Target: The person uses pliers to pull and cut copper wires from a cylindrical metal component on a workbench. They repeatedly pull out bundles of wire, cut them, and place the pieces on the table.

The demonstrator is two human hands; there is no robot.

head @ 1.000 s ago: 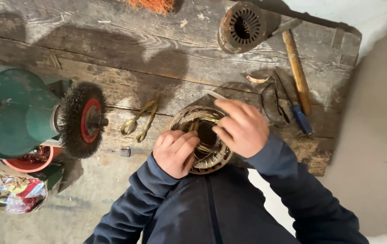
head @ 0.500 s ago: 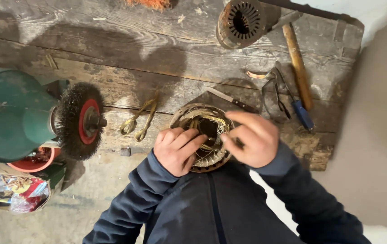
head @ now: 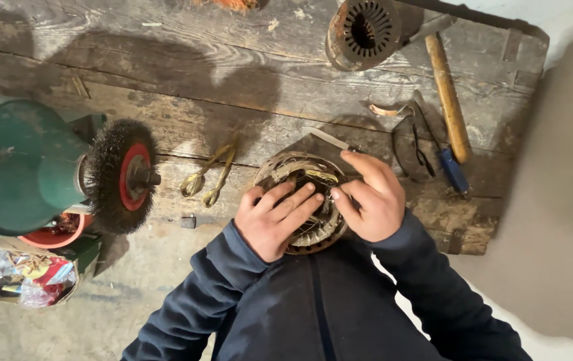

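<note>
Head view. The worktop (head: 246,73) was of rough, grey, weathered planks with open cracks. At its near edge lay a round motor stator (head: 303,200), a ring of laminated metal with dull copper windings packed inside; its lower half was hidden under both hands.

The left hand (head: 273,220) lay flat on the stator's left side, its fingers (head: 293,204) extended and close together, pressing on the windings rather than clasping them. The right hand (head: 370,197) rested on the right side, fingers curled inward with the tips meeting at the windings; whether they pinched a wire could not be made out. Both forearms were in dark blue sleeves, angled up from the body.

Left of the stator lay brass-coloured scissors (head: 209,177). Further left stood a green bench grinder (head: 19,167), cut off by the frame, carrying a bristly wire wheel (head: 116,175) with a red hub. A second, slotted stator core (head: 361,32) lay at the far edge, beside a wooden-handled hammer (head: 448,100) whose head was partly concealed. A blue-handled tool (head: 452,168) lay near the hammer; its working end was indistinct.
</note>
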